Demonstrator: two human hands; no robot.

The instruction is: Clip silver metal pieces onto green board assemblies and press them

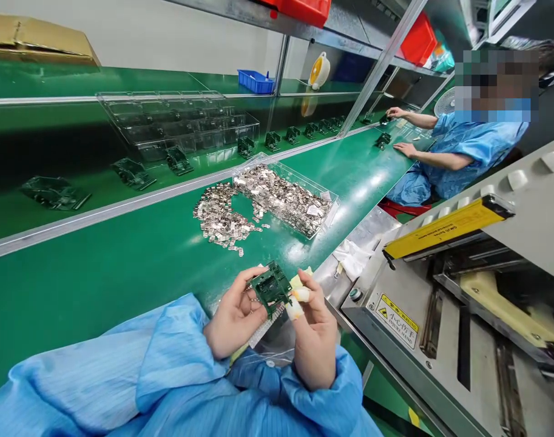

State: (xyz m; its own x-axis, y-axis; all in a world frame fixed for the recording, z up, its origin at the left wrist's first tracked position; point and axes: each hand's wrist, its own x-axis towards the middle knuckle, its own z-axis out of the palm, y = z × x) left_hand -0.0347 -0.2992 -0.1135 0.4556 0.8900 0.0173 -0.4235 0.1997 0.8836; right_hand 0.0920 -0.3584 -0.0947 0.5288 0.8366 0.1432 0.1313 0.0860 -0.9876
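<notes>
Close in front of my body, my left hand point(238, 315) grips a dark green plastic part point(271, 286) with an open frame, thumb below and fingers behind it. At its right edge is my right hand point(315, 331), thumb and forefinger covered in white finger cots and pinched together. Whatever lies between those fingertips is too small or hidden to name. Beyond my hands, a loose pile of small shiny metal pieces point(219, 218) lies on the green table point(135, 273). Next to it, a clear plastic tray point(330, 213) holds many more such pieces.
Several similar green parts point(179, 160) stand in a row on the conveyor belt point(213, 159) behind a metal rail. A clear compartment tray point(176, 121) rests there too. On my right stands a machine point(395, 303) with a yellow bar point(449, 224). A co-worker point(468, 145) sits farther along.
</notes>
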